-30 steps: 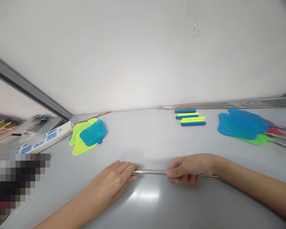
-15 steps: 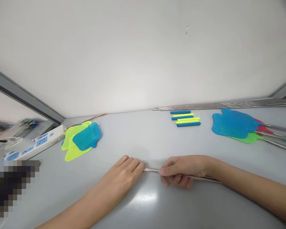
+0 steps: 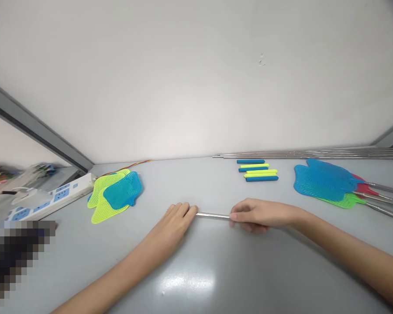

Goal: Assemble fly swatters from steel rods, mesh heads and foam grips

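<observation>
A thin, shiny metal rod [image 3: 213,215] spans the gap between my two hands, low over the grey table. My left hand [image 3: 178,224], back upward, is closed round the rod's left end, so that end is hidden. Thumb and fingers of my right hand [image 3: 257,216] pinch the rod farther right; no rod shows beyond this hand. Behind my right hand lie several blue and yellow plastic tubes [image 3: 262,179], side by side. Left of my left hand is a small pile of mesh fly swatter heads, a blue one [image 3: 122,192] on top of yellow ones [image 3: 101,214].
Fly swatters with metal shafts [image 3: 324,179], blue, red and green, are stacked at the right. Long metal rods [image 3: 298,154] run along the wall. At the left stand a white power strip [image 3: 74,186] with a plug and a blurred dark object [image 3: 16,261].
Both hands appear higher in the view, and the right has shifted rightward, exposing more rod between them. The rod part seen earlier beyond my right hand no longer shows. The camera view has shifted slightly.
</observation>
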### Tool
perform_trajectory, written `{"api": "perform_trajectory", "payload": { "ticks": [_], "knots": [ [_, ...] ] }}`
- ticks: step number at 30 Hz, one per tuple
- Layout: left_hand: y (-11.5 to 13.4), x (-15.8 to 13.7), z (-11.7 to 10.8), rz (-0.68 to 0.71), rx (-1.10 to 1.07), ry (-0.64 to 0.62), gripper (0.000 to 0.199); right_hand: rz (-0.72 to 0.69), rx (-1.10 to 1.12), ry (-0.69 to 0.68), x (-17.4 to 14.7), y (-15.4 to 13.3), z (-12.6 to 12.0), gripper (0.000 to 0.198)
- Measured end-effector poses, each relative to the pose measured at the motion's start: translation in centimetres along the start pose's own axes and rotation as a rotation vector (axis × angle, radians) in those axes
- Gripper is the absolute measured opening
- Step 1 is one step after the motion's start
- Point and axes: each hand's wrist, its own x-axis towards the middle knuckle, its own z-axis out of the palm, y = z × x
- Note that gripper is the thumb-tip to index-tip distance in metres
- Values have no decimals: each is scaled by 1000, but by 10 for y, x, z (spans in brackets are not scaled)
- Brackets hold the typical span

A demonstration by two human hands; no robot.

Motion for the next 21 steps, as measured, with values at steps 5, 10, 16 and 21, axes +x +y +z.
{"api": "perform_trajectory", "payload": {
  "ticks": [5,10,16,21],
  "knots": [
    [-20,1,10,-66,-48,61,35,21,-172,47,-11,0,-34,35],
    [-36,0,8,-135,-37,147,33,91,-164,15,-19,6,-54,38],
    [-43,-6,9,-179,-79,123,33,108,37,84,-11,10,-45,37],
    [-42,-10,12,-175,-95,80,33,139,97,122,-8,12,-37,40]
  ]
}}
